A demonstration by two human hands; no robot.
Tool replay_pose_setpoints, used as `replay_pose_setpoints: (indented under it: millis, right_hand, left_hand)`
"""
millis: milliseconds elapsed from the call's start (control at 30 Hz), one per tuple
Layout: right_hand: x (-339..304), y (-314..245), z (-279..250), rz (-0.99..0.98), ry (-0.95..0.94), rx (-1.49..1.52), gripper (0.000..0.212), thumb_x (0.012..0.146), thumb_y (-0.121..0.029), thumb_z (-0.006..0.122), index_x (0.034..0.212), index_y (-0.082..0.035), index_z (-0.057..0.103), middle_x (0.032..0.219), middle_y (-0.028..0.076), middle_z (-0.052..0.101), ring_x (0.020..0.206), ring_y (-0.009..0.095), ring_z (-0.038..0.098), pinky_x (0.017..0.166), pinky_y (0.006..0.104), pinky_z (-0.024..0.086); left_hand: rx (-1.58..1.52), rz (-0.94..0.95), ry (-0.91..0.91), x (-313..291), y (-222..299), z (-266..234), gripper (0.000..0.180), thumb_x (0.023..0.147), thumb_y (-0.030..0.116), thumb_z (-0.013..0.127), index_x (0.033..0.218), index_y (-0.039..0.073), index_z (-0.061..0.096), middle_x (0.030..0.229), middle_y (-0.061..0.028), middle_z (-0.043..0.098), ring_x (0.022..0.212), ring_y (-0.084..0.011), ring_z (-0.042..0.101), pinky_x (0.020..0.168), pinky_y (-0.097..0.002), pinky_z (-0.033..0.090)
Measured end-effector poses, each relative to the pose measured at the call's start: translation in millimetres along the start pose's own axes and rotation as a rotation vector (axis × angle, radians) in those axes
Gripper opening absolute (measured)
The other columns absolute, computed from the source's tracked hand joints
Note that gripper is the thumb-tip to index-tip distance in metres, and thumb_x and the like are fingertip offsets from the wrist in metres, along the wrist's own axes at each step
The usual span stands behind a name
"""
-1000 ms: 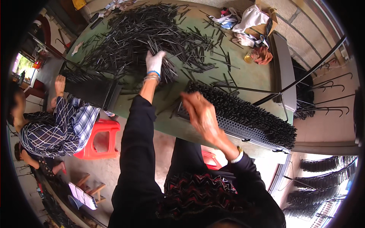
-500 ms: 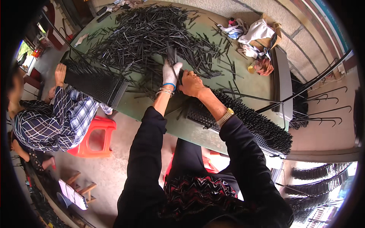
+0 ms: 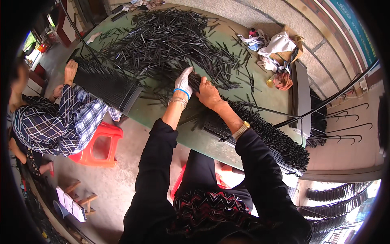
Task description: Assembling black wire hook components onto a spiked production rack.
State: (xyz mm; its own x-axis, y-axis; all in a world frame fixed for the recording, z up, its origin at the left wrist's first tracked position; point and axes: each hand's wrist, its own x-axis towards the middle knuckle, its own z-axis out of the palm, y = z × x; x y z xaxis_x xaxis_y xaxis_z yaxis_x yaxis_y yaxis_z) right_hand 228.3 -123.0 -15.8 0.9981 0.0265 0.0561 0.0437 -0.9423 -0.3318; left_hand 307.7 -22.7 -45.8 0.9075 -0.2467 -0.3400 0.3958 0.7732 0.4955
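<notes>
My left hand [image 3: 184,82], in a white glove with bracelets at the wrist, is closed at the near edge of a heap of thin black strips [image 3: 162,42]. Beside it, my bare right hand [image 3: 209,93] has its fingers curled. Dark strips in a bundle [image 3: 195,82] show between the two hands, gripped from both sides; their lower ends are hidden. Below my right forearm lies a black perforated rack [image 3: 221,129], packed with upright black strips [image 3: 268,134] that run toward the right table edge.
Another person's hand [image 3: 70,70] rests on a second filled rack [image 3: 107,87] at left. A red stool [image 3: 101,146] stands beside that person. White cloths [image 3: 280,44] and an amber cup [image 3: 270,83] sit at the table's far right. Thin rods [image 3: 284,122] cross the right side.
My left hand has turned and drawn closer to my right, and the strips that stuck up from it no longer do. My right hand has shifted slightly to the right.
</notes>
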Motion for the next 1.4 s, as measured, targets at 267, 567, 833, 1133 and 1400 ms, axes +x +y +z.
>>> replay_pose_setpoints:
  millis: [267,567,833,1133,1400]
  right_hand:
    - [5.7,4.8,-0.7,0.027,-0.071,0.191,0.068,0.087,-0.020,0.062,0.132,0.014,0.022,0.101,0.036,0.061,0.100,0.050,0.059,0.088,0.0513,0.048]
    - [-24.6,-36.8,8.8,0.067,-0.052,0.050,0.069,0.086,-0.019,0.063,0.136,0.012,0.026,0.108,0.030,0.061,0.101,0.044,0.063,0.088,0.0472,0.052]
    - [-67.9,-67.0,25.1,-0.233,-0.777,-0.035,0.028,0.079,-0.010,0.065,0.105,0.001,0.067,0.116,0.026,0.060,0.096,0.040,0.065,0.086,0.0430,0.054]
    - [-24.2,-35.3,50.3,0.145,0.007,-0.066,0.042,0.078,-0.004,0.056,0.118,0.008,0.056,0.130,0.032,0.045,0.115,0.046,0.053,0.096,0.0474,0.048]
    - [-27.7,-57.3,-21.5,0.036,0.293,0.976,0.102,0.080,-0.045,0.078,0.145,0.007,0.020,0.143,0.032,0.036,0.134,0.034,0.039,0.110,0.0406,0.034]
  left_hand:
    - [0.144,-0.074,-0.267,-39.5,16.9,11.1,0.031,0.088,0.023,0.070,0.114,0.007,0.062,0.098,-0.0080,0.069,0.092,-0.0187,0.064,0.082,-0.0343,0.052]
    - [0.472,0.234,0.025,-16.2,17.6,-2.6,0.013,0.073,0.007,0.073,0.077,-0.001,0.063,0.069,-0.0096,0.065,0.055,-0.0196,0.062,0.051,-0.0332,0.052]
    - [0.663,0.296,-0.037,-5.0,59.1,0.1,0.018,0.074,0.006,0.072,0.083,-0.001,0.058,0.065,-0.0079,0.060,0.049,-0.0198,0.059,0.045,-0.0327,0.051]
    - [0.407,0.373,-0.060,-13.7,63.0,24.4,0.010,0.078,0.006,0.071,0.083,0.005,0.063,0.064,-0.0049,0.060,0.048,-0.0171,0.059,0.044,-0.0304,0.047]
    - [0.673,0.699,-0.121,-72.1,23.3,1.6,0.021,0.083,0.006,0.068,0.101,0.000,0.059,0.077,-0.0003,0.063,0.063,-0.0078,0.054,0.056,-0.0268,0.046]
